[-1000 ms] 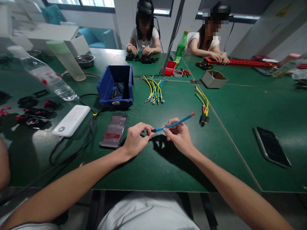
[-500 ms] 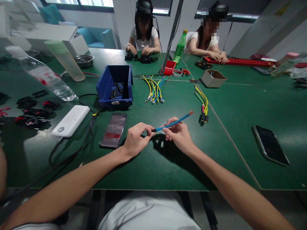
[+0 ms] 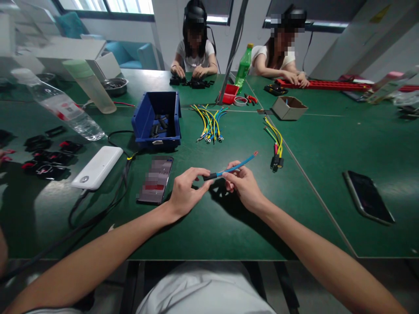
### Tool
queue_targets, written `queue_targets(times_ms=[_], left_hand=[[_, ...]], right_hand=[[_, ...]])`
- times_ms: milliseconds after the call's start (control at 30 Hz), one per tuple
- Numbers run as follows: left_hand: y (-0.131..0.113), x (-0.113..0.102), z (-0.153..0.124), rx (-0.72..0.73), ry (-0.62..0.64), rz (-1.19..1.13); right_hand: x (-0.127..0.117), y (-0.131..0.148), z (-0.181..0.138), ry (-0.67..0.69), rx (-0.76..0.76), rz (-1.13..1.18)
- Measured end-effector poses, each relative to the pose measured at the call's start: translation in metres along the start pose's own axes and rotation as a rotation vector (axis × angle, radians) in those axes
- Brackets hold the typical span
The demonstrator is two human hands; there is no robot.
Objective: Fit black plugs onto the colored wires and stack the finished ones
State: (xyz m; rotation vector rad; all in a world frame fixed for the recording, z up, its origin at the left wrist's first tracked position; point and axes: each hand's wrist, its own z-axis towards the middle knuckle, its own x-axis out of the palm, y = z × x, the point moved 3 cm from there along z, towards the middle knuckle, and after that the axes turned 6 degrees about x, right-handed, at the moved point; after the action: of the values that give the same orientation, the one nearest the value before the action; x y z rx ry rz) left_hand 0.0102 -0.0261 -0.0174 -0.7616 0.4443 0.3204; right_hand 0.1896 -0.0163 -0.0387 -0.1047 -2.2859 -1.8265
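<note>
Both hands hold a short blue wire (image 3: 236, 166) a little above the green table (image 3: 209, 226). My left hand (image 3: 185, 194) pinches a small black sleeve (image 3: 209, 176) on the wire's near end. My right hand (image 3: 242, 185) grips the wire's middle with closed fingers. The far end with its bare copper tip points up and to the right. A phone (image 3: 155, 179) lies face up just left of my left hand.
A blue bin (image 3: 157, 118) of black sleeves, a bundle of coloured wires (image 3: 209, 123), and wires with black connectors (image 3: 276, 146) lie ahead. Power bank (image 3: 97, 167), cables and bottles sit left; another phone (image 3: 367, 196) right. Two people work across the table.
The black sleeve shows further onto the wire's near end, and the wire has dropped slightly. Both hands stay in nearly the same place.
</note>
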Motion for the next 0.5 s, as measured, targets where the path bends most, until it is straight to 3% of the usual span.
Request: queue_targets(times_ms=[267, 500], left_hand=[[0.012, 0.003, 0.001, -0.133, 0.078, -0.034], [0.013, 0.003, 0.000, -0.186, 0.075, -0.112]], right_hand=[[-0.004, 0.001, 0.003, -0.006, 0.009, 0.089], [-0.005, 0.001, 0.004, 0.015, 0.017, 0.074]])
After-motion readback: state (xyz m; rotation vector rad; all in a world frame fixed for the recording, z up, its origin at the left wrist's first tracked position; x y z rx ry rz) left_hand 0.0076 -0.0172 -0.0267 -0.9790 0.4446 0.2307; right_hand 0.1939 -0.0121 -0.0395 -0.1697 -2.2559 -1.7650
